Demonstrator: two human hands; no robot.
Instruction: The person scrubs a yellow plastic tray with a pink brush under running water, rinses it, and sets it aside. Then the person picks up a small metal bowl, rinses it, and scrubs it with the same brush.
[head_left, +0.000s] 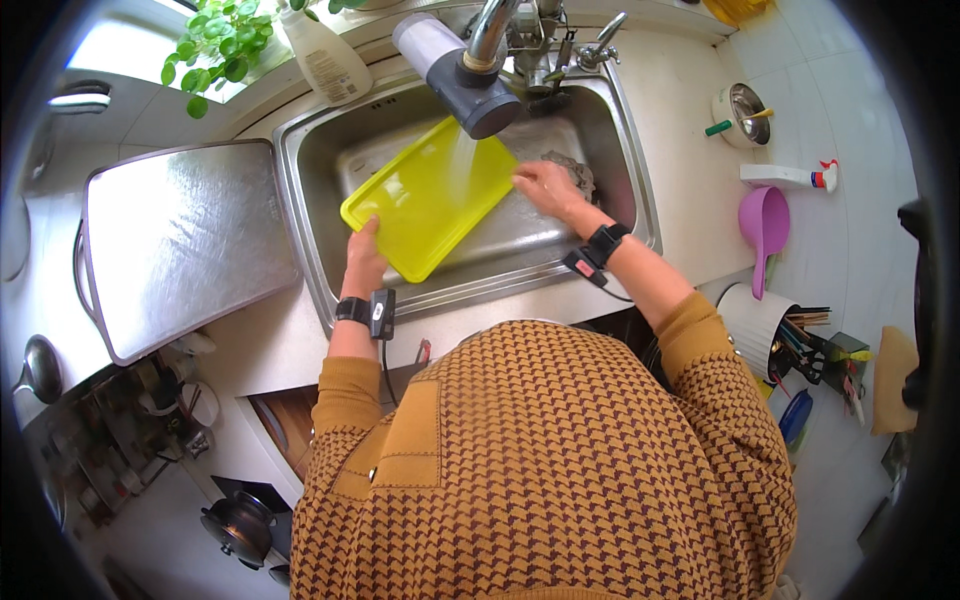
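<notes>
A yellow-green rectangular plastic tray or lid is tilted in the stainless steel sink, under water running from the faucet's filter head. My left hand grips its lower left edge, the thumb on top and the other fingers hidden underneath. My right hand is at the tray's right corner with its fingers curled; whether it touches the corner is unclear. Beside that hand, a crumpled grey cloth lies on the sink floor, partly hidden by the hand. Both wrists wear black strapped devices with cables.
Left of the sink lies a large metal tray with a handle. A white bottle and a potted plant stand behind. To the right are a pot, a spray bottle, a purple ladle and a white utensil holder.
</notes>
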